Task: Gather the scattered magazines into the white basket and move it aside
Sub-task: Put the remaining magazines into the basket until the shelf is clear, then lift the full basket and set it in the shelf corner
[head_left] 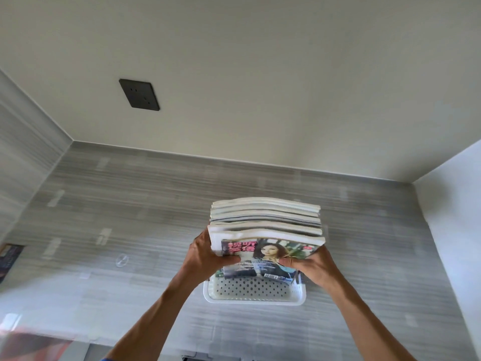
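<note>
Head camera view, looking down over my two forearms at a grey, streaked desk that runs back to a pale wall. I am holding a thick stack of magazines (266,225) upright between both hands (263,259), squeezing it from the sides so the loose issues stay together as one block. My left hand (208,252) is gripping the left edge with the thumb curled across the front cover; my right hand (311,264) is gripping the right edge the same way.

I am keeping the stack directly over the white basket (253,297), and its lower edge appears to be dipping inside the rim, which I judge is so the whole bundle can drop in at once. The perforated basket is sitting on the desk towards the right side, well forward of the back edge.

On the front cover I am reading large pink Chinese characters, roughly 视听 on top; the line beneath is too blurred to tell. A woman's portrait and a barcode at the lower right are also showing.

A black socket plate (139,94) is sitting on the wall, upper left. Another dark printed item (9,259) is lying at the desk's left edge, possibly one more magazine.
</note>
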The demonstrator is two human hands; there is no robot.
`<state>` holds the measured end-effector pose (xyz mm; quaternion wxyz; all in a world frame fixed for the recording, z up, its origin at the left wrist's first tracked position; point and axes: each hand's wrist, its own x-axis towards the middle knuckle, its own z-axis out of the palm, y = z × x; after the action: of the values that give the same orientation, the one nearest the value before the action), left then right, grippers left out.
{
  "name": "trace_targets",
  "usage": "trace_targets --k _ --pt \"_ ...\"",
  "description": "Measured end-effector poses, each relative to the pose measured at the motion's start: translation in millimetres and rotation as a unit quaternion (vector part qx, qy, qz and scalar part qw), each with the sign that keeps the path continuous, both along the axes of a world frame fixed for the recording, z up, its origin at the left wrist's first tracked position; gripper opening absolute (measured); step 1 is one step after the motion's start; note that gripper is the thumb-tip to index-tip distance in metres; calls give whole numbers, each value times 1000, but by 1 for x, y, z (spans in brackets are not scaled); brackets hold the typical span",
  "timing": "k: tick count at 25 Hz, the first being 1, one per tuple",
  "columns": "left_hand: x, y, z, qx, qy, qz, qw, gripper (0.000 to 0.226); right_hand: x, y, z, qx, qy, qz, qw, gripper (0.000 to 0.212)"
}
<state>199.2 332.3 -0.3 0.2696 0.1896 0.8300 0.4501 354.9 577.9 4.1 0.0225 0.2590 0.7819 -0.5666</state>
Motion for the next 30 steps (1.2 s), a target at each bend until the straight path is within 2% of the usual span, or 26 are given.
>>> trace_targets --k 3,6,8,11,13,15,17,19,20,21,22,23,24,25,26,27,30 --pt "-12 3 8 -22 -8 -7 1000 68 -12 14 5 -9 -31 42 999 70" --pt "-12 4 3 -35 -54 -8 998 70 -20 14 0 -35 -77 58 995 69" --pt "-13 7 -3 -40 -64 7 997 70 -26 13 -3 -14 -87 58 994 79" --pt "-18 12 -8 -60 -36 15 997 73 -36 21 -6 39 -83 55 994 100" --pt "-18 15 -11 -56 -58 8 997 84 -31 20 -10 6 -102 54 993 95" --pt "-17 13 -13 -47 -75 10 996 86 -24 13 -11 -38 -101 59 992 75" --pt "-18 9 -12 -37 -96 8 995 87 -16 2 -12 -46 -87 24 995 70" --pt "-16 3 -13 -12 -151 28 988 84 3 -12 -23 -19 -120 -94 988 83" --pt "-12 -3 -15 -10 -181 47 982 81 20 -22 -33 -12 -168 -166 972 88" --pt "-6 -10 -17 -10 -208 61 976 77 39 -37 -44 -59 -223 -227 946 88" --pt "0 -17 -22 -17 -226 61 972 74 56 -55 -51 -171 -261 -273 910 79" --pt "8 -23 -27 -27 -250 61 966 74 66 -72 -54 -313 -277 -302 857 67" --pt "15 -26 -30 -39 -273 68 959 75 70 -86 -56 -434 -268 -318 799 55" --pt "22 -28 -33 -40 -296 83 951 77 69 -95 -58 -510 -238 -340 754 48" --pt "29 -27 -36 -35 -310 99 945 78 64 -99 -60 -538 -212 -360 732 44" --pt "34 -25 -37 -27 -323 117 939 80 58 -102 -61 -533 -198 -379 730 40" --pt "48 -29 -37 -8 -351 175 920 84 36 -102 -55 -502 -203 -383 748 24"
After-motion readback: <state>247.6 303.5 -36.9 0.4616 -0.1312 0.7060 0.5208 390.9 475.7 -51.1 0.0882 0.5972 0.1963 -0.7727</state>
